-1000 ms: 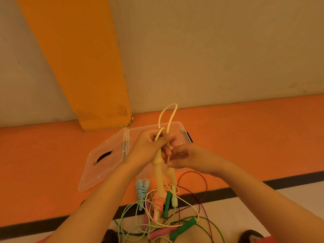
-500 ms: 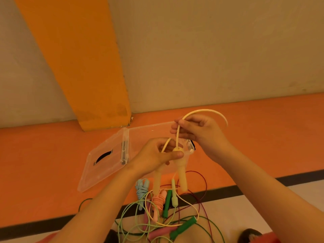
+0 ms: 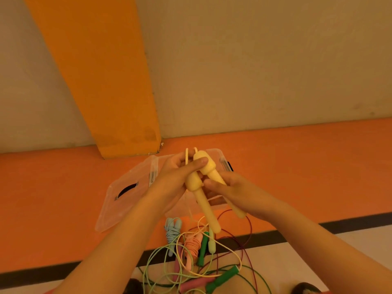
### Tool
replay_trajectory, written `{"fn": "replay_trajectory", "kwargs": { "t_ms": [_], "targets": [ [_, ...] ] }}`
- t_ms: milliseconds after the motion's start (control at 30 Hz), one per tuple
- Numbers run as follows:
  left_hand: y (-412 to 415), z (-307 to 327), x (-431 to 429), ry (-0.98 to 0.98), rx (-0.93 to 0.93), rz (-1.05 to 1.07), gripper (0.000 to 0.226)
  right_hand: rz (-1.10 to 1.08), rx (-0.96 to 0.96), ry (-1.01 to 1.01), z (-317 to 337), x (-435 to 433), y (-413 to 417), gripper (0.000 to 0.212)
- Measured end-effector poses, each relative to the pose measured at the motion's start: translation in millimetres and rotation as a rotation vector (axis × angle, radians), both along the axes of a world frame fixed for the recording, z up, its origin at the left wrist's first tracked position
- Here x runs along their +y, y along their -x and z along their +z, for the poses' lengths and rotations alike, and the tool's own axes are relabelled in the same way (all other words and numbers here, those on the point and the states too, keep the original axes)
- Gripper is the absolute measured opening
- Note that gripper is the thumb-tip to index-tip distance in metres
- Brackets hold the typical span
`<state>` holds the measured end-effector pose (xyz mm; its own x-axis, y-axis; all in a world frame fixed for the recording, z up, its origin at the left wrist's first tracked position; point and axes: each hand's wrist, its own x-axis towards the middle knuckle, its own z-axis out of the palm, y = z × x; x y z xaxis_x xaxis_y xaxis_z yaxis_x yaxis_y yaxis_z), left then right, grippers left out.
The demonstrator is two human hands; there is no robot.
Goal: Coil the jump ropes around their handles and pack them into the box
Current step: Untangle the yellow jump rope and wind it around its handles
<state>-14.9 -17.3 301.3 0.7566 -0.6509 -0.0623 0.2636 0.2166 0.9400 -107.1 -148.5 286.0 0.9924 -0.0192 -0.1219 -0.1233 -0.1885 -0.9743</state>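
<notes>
Head view. Left hand and right hand meet in mid-frame, raised above the floor, with the two yellow handles of one jump rope between them. The handles lie side by side, bulbous ends up and away, shafts slanting down toward the camera. Left grip: thumb pressed across the upper bulb, fingers curled behind both handles. Two strands of yellow cord rise just above those fingers. Right grip: thumb and fingers closed round the shaft of the right-side handle, whose tip sticks out below the palm. More of the cord hangs down from the hands to the floor. The clear box sits on the floor directly behind the hands, mostly hidden; its lid lies open to the left. Nearer the camera, a pile: blue rope coiled round its handles, pink rope likewise coiled, a green handle, and tangled loose cords in pale green and maroon.
</notes>
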Motion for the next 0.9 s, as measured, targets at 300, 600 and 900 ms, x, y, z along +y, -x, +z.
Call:
{"fn": "replay_trajectory", "kwargs": {
  "t_ms": [300, 600, 900],
  "targets": [
    [-7.3, 5.5, 6.2, 0.234, 0.133, 0.064, 0.041, -0.002, 0.016, -0.143, -0.4, 18.7, 3.9, 0.025],
    [15.1, -5.5, 0.9, -0.015, -0.090, -0.078, 0.045, -0.168, -0.182, -0.446, 21.9, 21.4, -11.2, 0.025],
    [23.5, -11.8, -1.2, -0.162, -0.230, -0.106, 0.050, -0.314, -0.180, -0.225, 27.1, 10.6, -15.2, 0.019]
  ]
}}
